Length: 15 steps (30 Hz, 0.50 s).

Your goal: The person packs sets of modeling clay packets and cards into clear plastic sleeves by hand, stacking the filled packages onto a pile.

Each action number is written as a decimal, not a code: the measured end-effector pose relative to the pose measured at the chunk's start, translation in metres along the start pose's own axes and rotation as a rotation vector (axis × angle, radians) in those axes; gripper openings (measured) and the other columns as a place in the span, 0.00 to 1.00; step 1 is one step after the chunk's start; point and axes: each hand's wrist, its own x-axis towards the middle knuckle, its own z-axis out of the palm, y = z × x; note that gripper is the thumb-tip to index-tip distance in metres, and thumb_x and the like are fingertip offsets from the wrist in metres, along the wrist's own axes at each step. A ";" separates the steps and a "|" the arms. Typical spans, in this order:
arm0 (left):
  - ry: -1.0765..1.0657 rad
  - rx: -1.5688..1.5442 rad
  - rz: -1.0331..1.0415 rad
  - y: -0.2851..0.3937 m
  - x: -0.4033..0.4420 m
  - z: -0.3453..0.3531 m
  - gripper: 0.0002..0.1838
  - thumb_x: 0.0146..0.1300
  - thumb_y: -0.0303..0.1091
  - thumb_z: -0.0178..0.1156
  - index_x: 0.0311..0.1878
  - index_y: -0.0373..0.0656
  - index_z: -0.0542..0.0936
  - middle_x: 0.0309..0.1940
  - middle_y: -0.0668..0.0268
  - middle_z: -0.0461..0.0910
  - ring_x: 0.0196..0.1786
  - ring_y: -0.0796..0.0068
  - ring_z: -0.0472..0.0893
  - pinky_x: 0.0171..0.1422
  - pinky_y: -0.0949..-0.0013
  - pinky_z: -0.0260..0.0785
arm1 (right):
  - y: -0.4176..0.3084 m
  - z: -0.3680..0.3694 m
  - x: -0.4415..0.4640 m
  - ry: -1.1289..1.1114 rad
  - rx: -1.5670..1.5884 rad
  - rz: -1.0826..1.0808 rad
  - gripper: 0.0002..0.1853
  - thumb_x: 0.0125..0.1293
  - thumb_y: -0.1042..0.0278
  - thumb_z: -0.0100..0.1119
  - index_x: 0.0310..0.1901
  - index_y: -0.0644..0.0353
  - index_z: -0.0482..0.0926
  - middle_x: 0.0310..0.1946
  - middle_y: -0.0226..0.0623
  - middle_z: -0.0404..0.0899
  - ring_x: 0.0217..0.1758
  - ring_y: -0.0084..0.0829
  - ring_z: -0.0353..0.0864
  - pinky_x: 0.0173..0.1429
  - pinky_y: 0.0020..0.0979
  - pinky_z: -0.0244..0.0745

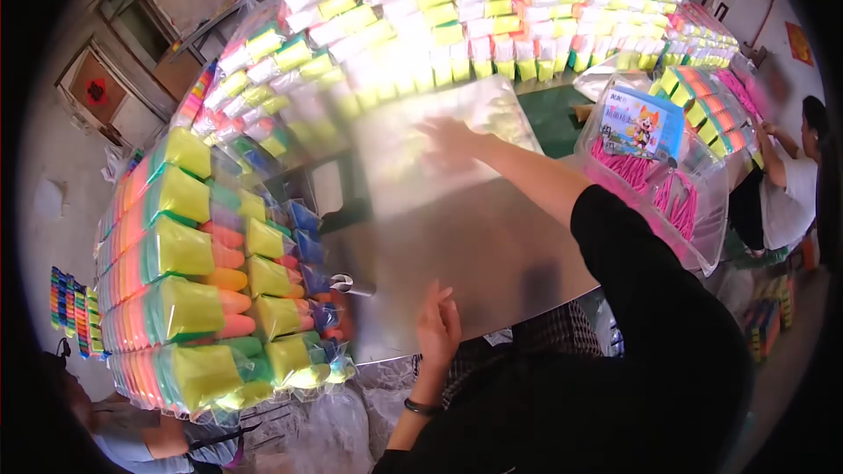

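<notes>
The right hand (pixel 452 142) stretches flat over the whitish translucent plastic sheet (pixel 509 118), blurred fingers open; the left hand (pixel 438 325) rises by the brown counter's (pixel 500 254) near edge, fingers loosely bent, unclosed.

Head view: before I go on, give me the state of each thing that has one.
Clear plastic tub: open-topped, holding pink strands.
Blue packet with cartoon fox: on the strands.
Multicoloured clear-wrapped packs at left: stacked in rows.
Translucent plastic sheeting: on the table, blurred.
Right hand: open, blurred, over the sheeting.
Left hand: empty, fingers loosely bent.
</notes>
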 end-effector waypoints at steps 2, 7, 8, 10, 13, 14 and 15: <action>0.005 -0.035 -0.024 0.002 -0.002 0.000 0.23 0.62 0.25 0.56 0.61 0.33 0.68 0.42 0.57 0.80 0.35 0.62 0.80 0.41 0.66 0.73 | -0.004 0.014 -0.025 0.106 -0.147 0.153 0.24 0.56 0.49 0.58 0.52 0.49 0.76 0.54 0.40 0.70 0.59 0.46 0.67 0.56 0.49 0.65; -0.035 -0.052 -0.186 0.013 0.002 -0.003 0.20 0.63 0.25 0.55 0.58 0.34 0.70 0.42 0.55 0.80 0.34 0.64 0.80 0.41 0.67 0.73 | 0.036 0.040 0.006 0.151 -0.198 0.145 0.11 0.62 0.61 0.53 0.43 0.55 0.79 0.40 0.34 0.78 0.43 0.36 0.77 0.44 0.39 0.71; -0.030 -0.051 -0.188 0.006 0.001 0.000 0.20 0.63 0.25 0.55 0.58 0.34 0.70 0.42 0.55 0.80 0.34 0.64 0.80 0.41 0.67 0.73 | 0.050 0.047 0.011 0.235 0.065 0.090 0.10 0.63 0.61 0.53 0.41 0.56 0.79 0.37 0.37 0.79 0.41 0.38 0.78 0.44 0.39 0.71; -0.007 -0.003 -0.030 -0.010 -0.008 0.004 0.22 0.67 0.27 0.53 0.63 0.33 0.66 0.44 0.58 0.80 0.40 0.72 0.78 0.47 0.72 0.71 | 0.048 0.039 0.002 0.302 0.333 0.036 0.10 0.63 0.61 0.53 0.38 0.57 0.80 0.34 0.40 0.79 0.38 0.41 0.79 0.43 0.39 0.72; 0.247 -0.336 -0.163 0.019 0.006 -0.021 0.21 0.71 0.34 0.48 0.63 0.34 0.66 0.49 0.58 0.75 0.51 0.69 0.74 0.58 0.68 0.66 | 0.001 -0.008 -0.042 0.184 0.437 -0.208 0.09 0.61 0.64 0.54 0.32 0.60 0.79 0.27 0.44 0.78 0.34 0.45 0.78 0.40 0.41 0.72; 0.375 -0.086 -0.076 0.028 0.021 -0.035 0.21 0.71 0.33 0.46 0.63 0.33 0.65 0.53 0.55 0.73 0.55 0.67 0.73 0.61 0.65 0.64 | -0.028 -0.026 -0.074 0.054 0.155 -0.202 0.09 0.60 0.64 0.54 0.30 0.60 0.79 0.28 0.42 0.77 0.35 0.43 0.77 0.42 0.40 0.71; 0.448 -0.125 -0.011 0.047 0.038 -0.047 0.20 0.71 0.31 0.45 0.62 0.32 0.66 0.57 0.53 0.72 0.58 0.64 0.72 0.64 0.63 0.62 | -0.054 -0.037 -0.109 -0.089 -0.122 -0.191 0.08 0.58 0.65 0.54 0.28 0.59 0.78 0.28 0.40 0.76 0.37 0.42 0.76 0.43 0.40 0.70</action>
